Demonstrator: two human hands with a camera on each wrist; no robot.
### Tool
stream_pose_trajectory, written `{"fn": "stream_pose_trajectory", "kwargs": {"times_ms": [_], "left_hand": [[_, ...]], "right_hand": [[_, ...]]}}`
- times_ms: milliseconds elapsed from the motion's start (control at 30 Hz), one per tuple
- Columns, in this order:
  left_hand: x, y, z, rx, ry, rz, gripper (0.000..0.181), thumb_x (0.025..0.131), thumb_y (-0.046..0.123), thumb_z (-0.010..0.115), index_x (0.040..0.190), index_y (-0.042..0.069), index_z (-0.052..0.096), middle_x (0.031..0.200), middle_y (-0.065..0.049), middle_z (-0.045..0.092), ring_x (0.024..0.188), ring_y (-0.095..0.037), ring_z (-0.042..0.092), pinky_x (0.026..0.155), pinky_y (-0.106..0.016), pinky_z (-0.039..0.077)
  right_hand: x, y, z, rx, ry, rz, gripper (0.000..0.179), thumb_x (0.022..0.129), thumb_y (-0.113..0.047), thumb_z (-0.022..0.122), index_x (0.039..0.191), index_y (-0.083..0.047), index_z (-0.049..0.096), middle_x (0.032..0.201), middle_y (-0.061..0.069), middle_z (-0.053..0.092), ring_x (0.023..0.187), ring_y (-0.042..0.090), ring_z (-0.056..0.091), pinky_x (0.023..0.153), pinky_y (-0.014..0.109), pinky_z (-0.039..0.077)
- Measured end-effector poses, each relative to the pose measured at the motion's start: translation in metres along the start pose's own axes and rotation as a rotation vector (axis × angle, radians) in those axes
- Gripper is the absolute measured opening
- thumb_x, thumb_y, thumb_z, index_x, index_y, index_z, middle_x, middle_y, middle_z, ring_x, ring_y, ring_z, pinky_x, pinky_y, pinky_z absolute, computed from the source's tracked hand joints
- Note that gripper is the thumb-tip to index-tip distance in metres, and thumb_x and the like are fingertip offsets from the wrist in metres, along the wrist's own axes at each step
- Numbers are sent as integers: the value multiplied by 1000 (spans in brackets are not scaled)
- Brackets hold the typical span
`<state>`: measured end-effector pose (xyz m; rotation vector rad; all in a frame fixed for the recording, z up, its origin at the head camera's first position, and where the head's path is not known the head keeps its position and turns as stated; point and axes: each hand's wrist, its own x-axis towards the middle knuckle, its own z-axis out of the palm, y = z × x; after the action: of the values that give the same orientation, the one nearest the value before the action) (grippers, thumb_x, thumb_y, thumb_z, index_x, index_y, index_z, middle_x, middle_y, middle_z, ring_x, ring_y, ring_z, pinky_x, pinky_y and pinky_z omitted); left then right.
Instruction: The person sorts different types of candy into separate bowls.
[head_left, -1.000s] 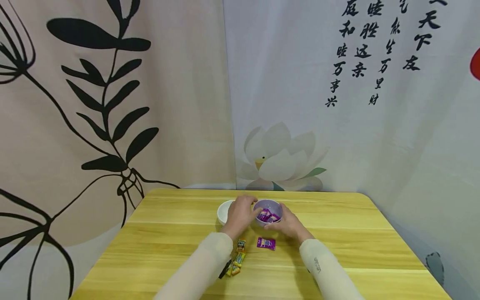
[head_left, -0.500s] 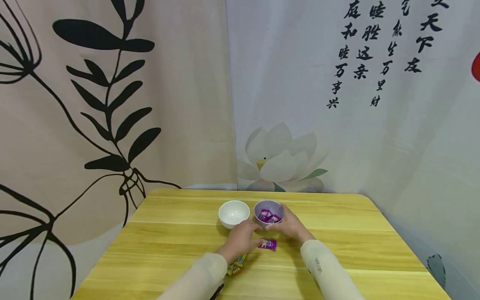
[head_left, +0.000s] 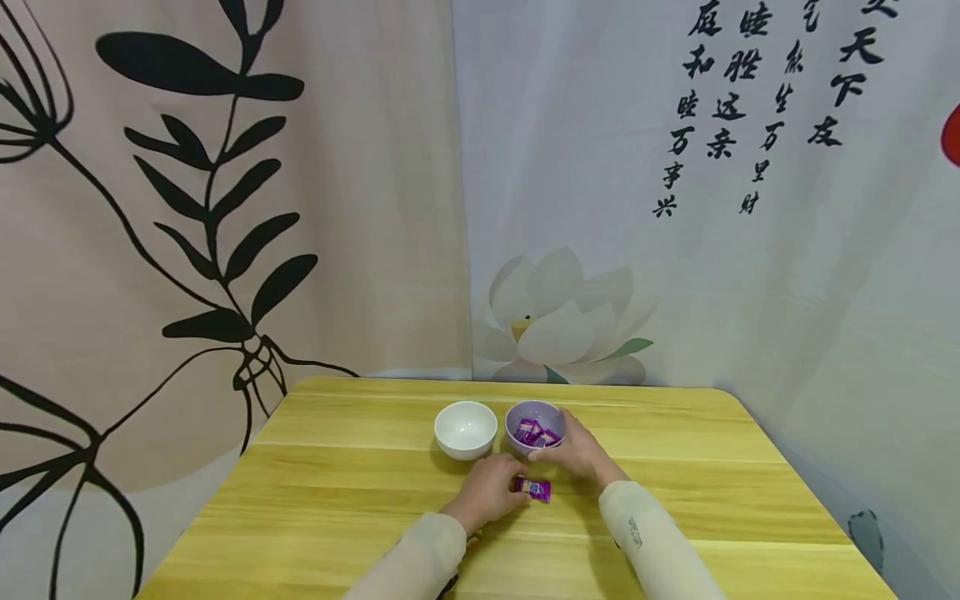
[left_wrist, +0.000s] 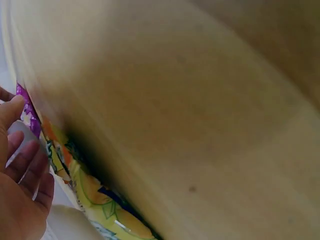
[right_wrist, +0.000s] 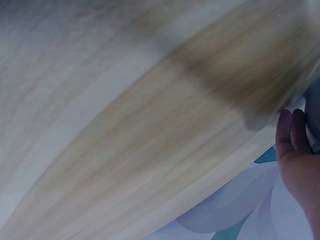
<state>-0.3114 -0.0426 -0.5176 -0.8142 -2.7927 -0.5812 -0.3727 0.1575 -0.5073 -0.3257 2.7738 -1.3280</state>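
My left hand (head_left: pixel 491 490) has its thumb and forefinger at the left end of a purple-wrapped candy (head_left: pixel 536 489) on the table, pinching it. In the left wrist view, the thumb of the left hand (left_wrist: pixel 22 185) overlaps that purple candy (left_wrist: pixel 30 112). My right hand (head_left: pixel 577 450) grips the right side of a lilac bowl (head_left: pixel 534 409), thumb in front and fingers behind. Several purple-wrapped candies (head_left: pixel 536 432) lie inside it. In the right wrist view, the right hand (right_wrist: pixel 302 165) touches the bowl's edge (right_wrist: pixel 314 112).
A white bowl (head_left: pixel 466 430) stands just left of the lilac one. Yellow-wrapped candies (left_wrist: pixel 107 205) lie beneath the left hand and are mostly hidden in the head view. The wooden table (head_left: pixel 337 492) ends at a printed cloth backdrop (head_left: pixel 390 208).
My left hand has come back toward me from between the bowls, uncovering the white bowl, and has reached the loose purple candy. My right hand stays on the lilac bowl.
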Motion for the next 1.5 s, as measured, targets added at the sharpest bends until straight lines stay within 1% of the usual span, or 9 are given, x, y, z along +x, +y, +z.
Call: {"fn": "stream_pose_trajectory", "kwargs": {"times_ms": [133,433,533,767,933,1100,1267,1400,1500], "left_hand": [[1,-3,4,22,1,4,38,76,32,85,106,11,75,95,3,67,87,-11,59,84,-32,49],[0,-1,3,88,-11,86,21,80,27,82,96,15,76,87,7,64,80,-8,56,77,-27,48],[-1,1,3,100,-8,82,18,79,27,82,93,17,77,85,9,63,78,-6,55,75,-25,47],[-6,2,0,118,-2,39,16,76,25,80,90,18,77,82,11,61,76,-6,54,71,-27,44],[-10,0,-4,73,28,40,16,76,23,78,90,17,77,81,11,61,75,-6,54,73,-27,46],[-13,-3,-14,13,75,22,15,77,22,79,89,14,78,82,9,65,77,-7,57,75,-27,48],[-13,-2,-31,15,118,21,15,78,20,78,88,10,77,82,4,65,77,-10,57,73,-29,49],[-8,2,-45,9,164,5,11,78,18,77,86,10,77,76,5,62,71,-10,54,67,-29,47],[-2,4,-55,12,199,-24,11,79,18,77,86,11,77,75,5,60,70,-10,52,65,-29,46]], "right_hand": [[0,-2,1,4,-7,-5,116,70,-44,89,154,1,22,146,23,43,131,43,44,108,58,34],[-1,-2,2,8,-6,0,117,70,-44,89,154,1,22,146,23,42,132,41,44,108,58,34],[-1,-2,2,10,-6,1,116,70,-44,89,154,0,22,146,23,43,131,41,44,108,58,34],[-2,0,0,-16,-9,8,118,69,-47,89,154,1,22,147,24,42,131,42,44,108,58,34],[-1,0,0,-23,-11,9,119,69,-48,88,154,1,22,147,24,41,132,43,43,109,59,33],[0,1,0,-14,-13,14,119,69,-48,89,154,1,22,148,24,41,133,43,42,109,59,33],[1,1,0,-8,-10,6,117,68,-46,90,153,0,24,145,22,44,131,42,44,108,58,34],[1,1,0,-12,3,-26,111,69,-40,91,151,1,28,140,21,50,127,39,49,106,56,37],[1,0,0,-20,7,-28,110,70,-38,90,151,2,28,140,22,50,126,39,50,106,56,38]]}}
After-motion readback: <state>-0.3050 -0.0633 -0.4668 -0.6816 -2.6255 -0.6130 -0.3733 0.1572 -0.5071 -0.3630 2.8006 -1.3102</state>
